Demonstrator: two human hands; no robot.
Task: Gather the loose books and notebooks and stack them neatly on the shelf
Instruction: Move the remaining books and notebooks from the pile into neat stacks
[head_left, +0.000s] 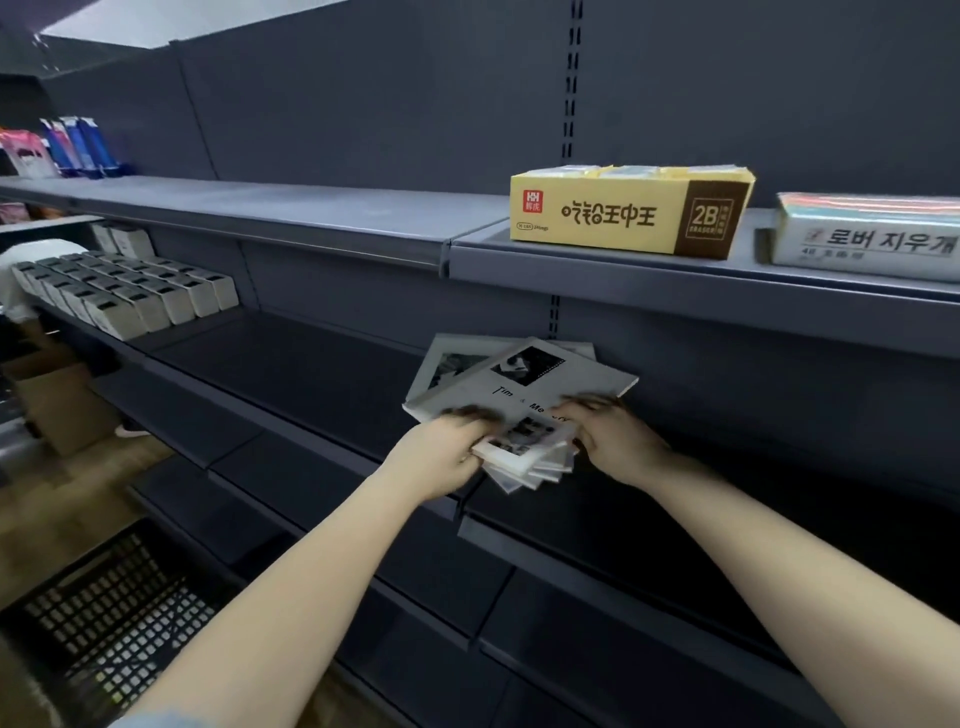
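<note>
Already we have the grey notebooks (519, 395) gathered into one pile on the dark middle shelf (311, 374), so the collecting part looks mostly done, as far as we can see. Our left hand (441, 452) is closed on the near left corner of the pile, with the fingers curled over the top cover, and our right hand (613, 436) presses on the near right side, its fingertips lying on the top notebook. The pile sits at the front of the shelf, and its near corner comes a little past the front edge. It is not neat yet: the covers are fanned out, the top notebook is turned at an angle, another one shows behind it to the left, and several corners stick out below our hands. We judge that what is left is to square the edges and push the stack back onto the shelf. We see no other loose notebook on the empty shelves around, but the black plastic crate (104, 618) on the floor is partly out of view, so we cannot tell if more wait there. On the shelf above, the yellow eraser box (613, 218) is not part of our job.
</note>
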